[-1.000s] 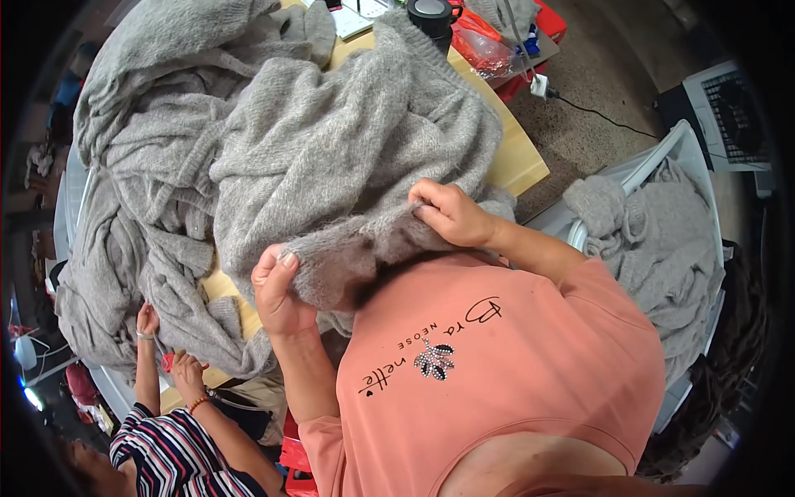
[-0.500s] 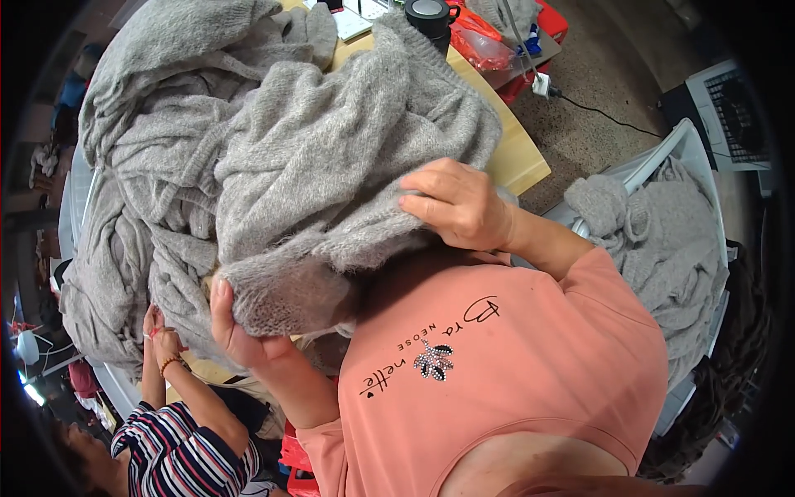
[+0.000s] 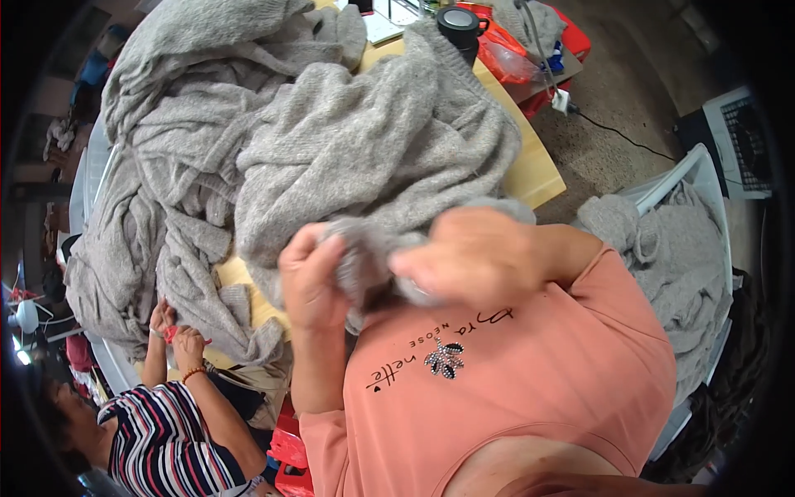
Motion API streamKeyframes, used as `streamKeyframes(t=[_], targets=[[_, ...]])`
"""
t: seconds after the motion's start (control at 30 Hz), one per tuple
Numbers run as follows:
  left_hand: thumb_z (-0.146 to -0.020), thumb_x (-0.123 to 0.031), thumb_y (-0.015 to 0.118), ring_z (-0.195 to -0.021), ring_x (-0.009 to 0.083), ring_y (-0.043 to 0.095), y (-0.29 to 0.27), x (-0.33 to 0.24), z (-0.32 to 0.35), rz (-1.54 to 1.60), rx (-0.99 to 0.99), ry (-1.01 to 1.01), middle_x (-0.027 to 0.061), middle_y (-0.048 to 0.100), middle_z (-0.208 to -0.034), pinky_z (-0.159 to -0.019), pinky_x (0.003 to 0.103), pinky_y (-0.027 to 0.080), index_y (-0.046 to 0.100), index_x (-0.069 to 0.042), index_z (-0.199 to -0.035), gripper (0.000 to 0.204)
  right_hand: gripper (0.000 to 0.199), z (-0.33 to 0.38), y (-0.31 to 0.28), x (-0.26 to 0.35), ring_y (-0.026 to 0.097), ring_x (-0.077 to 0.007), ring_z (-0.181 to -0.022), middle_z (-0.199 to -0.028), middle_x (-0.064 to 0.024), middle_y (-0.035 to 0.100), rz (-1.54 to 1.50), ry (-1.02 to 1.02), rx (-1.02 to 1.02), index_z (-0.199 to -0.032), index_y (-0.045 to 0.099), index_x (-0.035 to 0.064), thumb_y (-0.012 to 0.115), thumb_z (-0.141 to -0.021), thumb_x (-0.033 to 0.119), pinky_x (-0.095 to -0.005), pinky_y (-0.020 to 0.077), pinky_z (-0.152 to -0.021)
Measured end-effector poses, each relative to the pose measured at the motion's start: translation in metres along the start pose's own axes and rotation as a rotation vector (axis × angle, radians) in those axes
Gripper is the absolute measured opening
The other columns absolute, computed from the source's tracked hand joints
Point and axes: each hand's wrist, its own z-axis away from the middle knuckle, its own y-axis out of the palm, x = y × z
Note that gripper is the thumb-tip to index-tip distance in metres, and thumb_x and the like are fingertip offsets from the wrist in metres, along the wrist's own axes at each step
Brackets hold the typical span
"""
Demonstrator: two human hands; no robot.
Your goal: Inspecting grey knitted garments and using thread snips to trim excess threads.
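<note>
A grey fuzzy knit sweater (image 3: 331,141) lies in loose folds at the table's near edge, one bunched part drawn up against my chest. My left hand (image 3: 316,277) is closed on this bunch, thumb up along its left side. Opposite it, my right hand (image 3: 480,257) is curled with its fingertips at the same knit; motion blurs it, and I cannot make out any small thing between its fingers. Only a short stretch of fabric separates the two hands.
More grey knitwear (image 3: 182,124) heaps up at the left. A black flask (image 3: 460,31) stands at the wooden table's (image 3: 542,178) far edge. At right, a plastic bin (image 3: 704,166) holds grey garments. A co-worker in a striped top (image 3: 170,439) works at lower left, holding something red.
My left hand has moved right and up, my right hand slightly down, bringing them closer together. The knit part stretched between them is now bunched. The co-worker's hands have shifted slightly.
</note>
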Motion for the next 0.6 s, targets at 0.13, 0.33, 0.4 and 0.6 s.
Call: streamKeyframes(t=[0.13,0.33,0.4,0.6], targets=[[-0.078,0.001,0.056,-0.067,0.0063,0.053,0.005,0.015,-0.010,-0.141,0.053,-0.079,0.0030,0.061,-0.077,-0.063,0.019,0.041,0.060,0.002,-0.081,0.005,0.011,0.030,0.044,-0.034,0.048,-0.0170,-0.048,-0.072,-0.0086,0.054,0.110,0.062,0.009,-0.077,0.051,0.0019,0.056,-0.067,0.001,-0.0277,0.0377,-0.040],[-0.078,0.000,0.056,-0.063,0.0061,0.052,-0.006,0.017,-0.012,-0.152,0.005,-0.093,0.0025,0.060,-0.073,-0.060,0.019,0.041,0.061,0.004,-0.078,0.007,0.016,0.032,0.056,-0.047,0.046,-0.0169,-0.046,-0.067,-0.0067,0.052,0.209,0.015,0.099,-0.078,0.053,-0.0002,0.058,-0.063,0.002,-0.0277,0.0355,-0.039],[-0.079,-0.001,0.056,-0.061,0.0058,0.052,-0.010,0.022,-0.012,-0.210,0.004,-0.034,0.0025,0.061,-0.073,-0.057,0.019,0.042,0.062,0.005,-0.082,0.009,0.018,0.034,0.059,-0.048,0.048,-0.0190,-0.048,-0.067,-0.0079,0.052,0.191,0.078,0.115,-0.079,0.053,-0.0012,0.057,-0.062,0.001,-0.0291,0.0362,-0.039],[-0.074,-0.004,0.061,-0.063,0.0056,0.049,-0.013,0.029,-0.012,-0.778,-0.221,0.037,-0.0004,0.060,-0.070,-0.058,0.022,0.043,0.063,0.006,-0.081,0.012,0.009,0.049,0.077,-0.057,0.047,-0.0204,-0.051,-0.061,-0.0063,0.044,0.239,0.139,0.116,-0.067,0.045,0.0037,0.054,-0.064,0.006,-0.0310,0.0397,-0.044]])
